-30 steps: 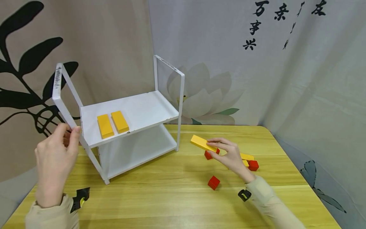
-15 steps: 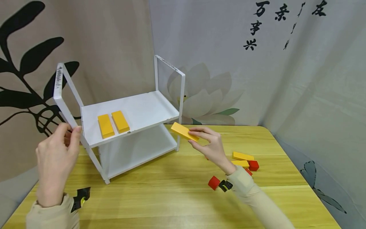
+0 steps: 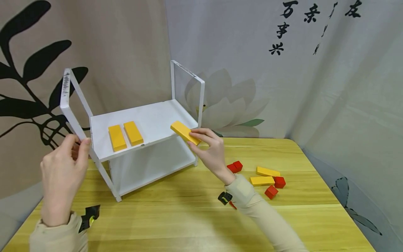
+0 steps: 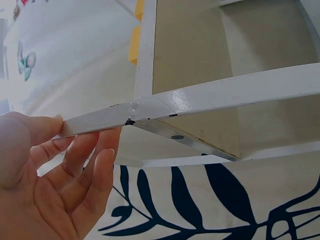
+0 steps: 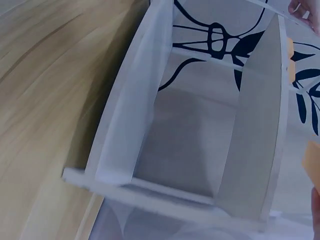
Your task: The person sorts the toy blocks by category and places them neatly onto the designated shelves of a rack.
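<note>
In the head view my left hand (image 3: pixel 64 175) grips the near left post of a white two-tier rack (image 3: pixel 157 112); the left wrist view shows thumb and fingers around that post (image 4: pixel 95 121). My right hand (image 3: pixel 212 154) pinches a yellow block (image 3: pixel 185 132) by its near end, in front of the upper shelf's right part. Whether the block touches the shelf I cannot tell. Two yellow blocks, a left one (image 3: pixel 117 138) and a right one (image 3: pixel 133 133), lie side by side on the upper shelf's left part. In the right wrist view the held block (image 5: pixel 312 162) shows at the right edge.
On the wooden table (image 3: pixel 157 224), right of the rack, lie two more yellow blocks (image 3: pixel 262 181) and several red cubes (image 3: pixel 271 192). One red piece is mostly hidden by the right wrist. A printed curtain (image 3: pixel 239 52) hangs behind the table.
My right hand has carried the yellow block leftward and up from the loose blocks to the shelf's right front. The left hand keeps its hold on the post.
</note>
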Tool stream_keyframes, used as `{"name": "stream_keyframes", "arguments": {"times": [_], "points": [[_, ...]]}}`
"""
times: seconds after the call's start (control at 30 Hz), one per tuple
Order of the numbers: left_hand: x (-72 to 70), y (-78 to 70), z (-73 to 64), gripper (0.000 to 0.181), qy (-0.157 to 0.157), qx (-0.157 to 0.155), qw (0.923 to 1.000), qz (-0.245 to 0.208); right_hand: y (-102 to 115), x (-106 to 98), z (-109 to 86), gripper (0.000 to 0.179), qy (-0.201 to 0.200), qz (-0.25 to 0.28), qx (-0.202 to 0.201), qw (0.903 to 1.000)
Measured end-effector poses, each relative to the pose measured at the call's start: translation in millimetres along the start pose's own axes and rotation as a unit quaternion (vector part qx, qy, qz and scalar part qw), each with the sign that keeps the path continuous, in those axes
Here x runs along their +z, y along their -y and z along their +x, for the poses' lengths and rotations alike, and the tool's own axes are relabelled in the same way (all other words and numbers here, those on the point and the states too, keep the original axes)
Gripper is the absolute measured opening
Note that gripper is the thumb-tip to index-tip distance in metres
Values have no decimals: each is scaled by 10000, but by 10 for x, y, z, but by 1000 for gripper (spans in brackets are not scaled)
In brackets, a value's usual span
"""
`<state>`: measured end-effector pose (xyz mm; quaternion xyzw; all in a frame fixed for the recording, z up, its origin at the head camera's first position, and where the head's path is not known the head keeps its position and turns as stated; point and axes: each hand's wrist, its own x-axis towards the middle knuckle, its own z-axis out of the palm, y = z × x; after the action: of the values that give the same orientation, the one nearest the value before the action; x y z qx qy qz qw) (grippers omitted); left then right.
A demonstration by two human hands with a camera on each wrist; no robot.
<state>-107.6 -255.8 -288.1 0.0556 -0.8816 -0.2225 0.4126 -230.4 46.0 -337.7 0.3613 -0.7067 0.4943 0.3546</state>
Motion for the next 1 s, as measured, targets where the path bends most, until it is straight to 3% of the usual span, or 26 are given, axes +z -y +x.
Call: {"name": "stream_keyframes", "arguments": {"times": [0.3, 0.57, 0.8, 1.0], "points": [[-7, -2, -1, 31, -40, 8, 10000, 32, 105, 367, 74, 21, -234, -171, 396, 9988], [-4, 0, 1, 31, -55, 59, 10000, 32, 227, 681, 143, 20, -239, -710, 527, 9958], [1, 0, 3, 31, -101, 95, 9999, -3, 333, 901, 197, 19, -190, -851, 733, 9935], [4, 5, 0, 33, -119, 139, 9998, -18, 391, 1022, 259, 19, -139, -1430, 830, 9861]]}}
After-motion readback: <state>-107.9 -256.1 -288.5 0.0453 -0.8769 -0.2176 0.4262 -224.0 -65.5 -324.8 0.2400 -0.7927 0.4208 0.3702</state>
